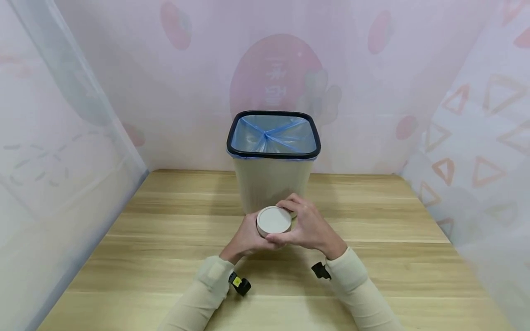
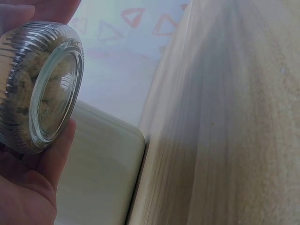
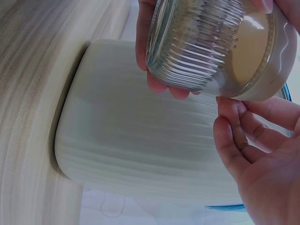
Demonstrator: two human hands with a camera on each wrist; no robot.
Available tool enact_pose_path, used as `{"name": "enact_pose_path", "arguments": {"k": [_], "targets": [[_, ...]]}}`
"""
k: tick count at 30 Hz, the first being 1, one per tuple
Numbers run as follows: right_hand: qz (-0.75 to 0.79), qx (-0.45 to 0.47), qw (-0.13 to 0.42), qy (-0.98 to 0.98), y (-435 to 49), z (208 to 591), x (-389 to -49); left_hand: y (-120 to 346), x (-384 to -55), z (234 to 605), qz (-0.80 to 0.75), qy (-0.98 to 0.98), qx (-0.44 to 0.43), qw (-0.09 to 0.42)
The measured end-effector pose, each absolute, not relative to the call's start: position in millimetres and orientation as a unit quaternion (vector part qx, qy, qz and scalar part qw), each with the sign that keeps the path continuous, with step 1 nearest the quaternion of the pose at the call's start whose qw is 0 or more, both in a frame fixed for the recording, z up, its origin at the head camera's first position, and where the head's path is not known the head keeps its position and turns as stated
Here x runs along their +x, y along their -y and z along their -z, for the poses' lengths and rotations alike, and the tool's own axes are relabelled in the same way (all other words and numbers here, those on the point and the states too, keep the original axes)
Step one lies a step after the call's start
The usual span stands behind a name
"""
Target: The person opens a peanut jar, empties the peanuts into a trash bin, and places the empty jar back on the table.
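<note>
A ribbed clear glass jar (image 2: 58,89) with brownish contents at its base is held up off the table. Its round, off-white lid (image 1: 273,220) faces upward in the head view. My left hand (image 1: 247,236) grips the jar's body from the left, fingers wrapped round the ribbed glass. From the other side my right hand (image 1: 311,229) pinches the lid's rim between thumb and fingers. The right wrist view shows those fingertips (image 3: 229,105) at the lid's edge, with left-hand fingers behind the glass.
Just behind the hands stands a beige waste bin (image 1: 273,181) with a black rim and a blue-tinted liner (image 1: 285,138). The wooden table (image 1: 174,239) is bounded by pale printed curtains (image 1: 198,92) at the back and sides.
</note>
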State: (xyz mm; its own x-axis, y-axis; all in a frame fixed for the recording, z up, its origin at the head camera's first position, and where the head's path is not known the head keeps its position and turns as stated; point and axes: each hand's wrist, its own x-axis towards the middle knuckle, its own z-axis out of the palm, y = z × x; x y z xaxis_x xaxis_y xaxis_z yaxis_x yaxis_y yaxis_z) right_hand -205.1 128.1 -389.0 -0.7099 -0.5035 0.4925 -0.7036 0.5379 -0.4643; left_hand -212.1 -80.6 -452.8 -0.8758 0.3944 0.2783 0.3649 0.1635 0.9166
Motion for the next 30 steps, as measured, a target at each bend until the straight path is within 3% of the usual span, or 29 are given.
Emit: {"name": "enact_pose_path", "arguments": {"k": [30], "targets": [[-0.332,0.357,0.121,0.865,-132.0,388.8,-205.1,79.7,-210.0,454.0,-0.602,-0.756,0.256,0.02]]}}
